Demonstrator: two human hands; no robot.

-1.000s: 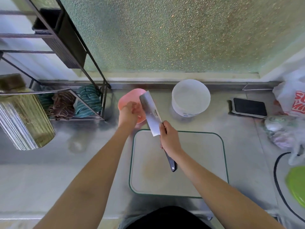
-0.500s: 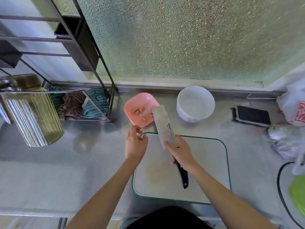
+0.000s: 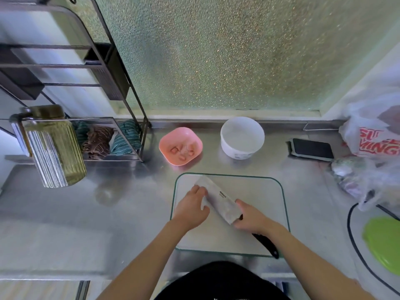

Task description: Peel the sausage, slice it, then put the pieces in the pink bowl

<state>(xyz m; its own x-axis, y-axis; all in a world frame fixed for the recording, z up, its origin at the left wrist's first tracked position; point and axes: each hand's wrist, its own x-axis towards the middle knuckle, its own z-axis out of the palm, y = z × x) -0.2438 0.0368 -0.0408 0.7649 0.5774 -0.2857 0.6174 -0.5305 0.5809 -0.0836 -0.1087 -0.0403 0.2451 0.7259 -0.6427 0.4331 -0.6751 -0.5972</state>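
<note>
Looking down, we see a cleaver [image 3: 218,201] lying flat over a glass cutting board [image 3: 259,191] on the steel tabletop [image 3: 129,213]. Our right hand [image 3: 252,219] grips its handle; our left hand [image 3: 191,210] rests against the blade. Behind the board, sausage pieces [image 3: 183,151] sit in the pink bowl [image 3: 180,145], beside a white bowl [image 3: 242,137].

The location is a home kitchen, indicated by a stainless-steel worktop [image 3: 65,224], a clear glass cutting board [image 3: 259,191], a broad-bladed cleaver [image 3: 218,200], a black wire dish rack [image 3: 121,87] and a frosted glass window [image 3: 227,50].
</note>
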